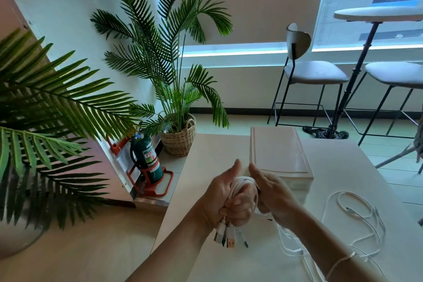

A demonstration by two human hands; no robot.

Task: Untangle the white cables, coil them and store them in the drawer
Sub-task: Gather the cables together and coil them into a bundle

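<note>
Bright window (251, 52) behind blinds, palm in basket (180, 137), fire extinguisher (146, 155), bar chairs (313, 73), round table (377, 14).

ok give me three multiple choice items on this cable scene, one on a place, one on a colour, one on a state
1. Where does the loose cable lie?
A. on the table, right of the hands
B. on the chair seat
C. in the plant basket

2. What colour is the fire extinguisher body?
A. yellow
B. green
C. white

3. What is the left hand doing?
A. lying flat on the table
B. hanging empty off the table edge
C. gripping a coil of white cable

Answers:
1. A, the loose loops rest on the table beside the right hand.
2. B, the cylinder is dark green on an orange stand.
3. C, its fingers curl round the coil, with the plugs hanging below the fist.
</note>
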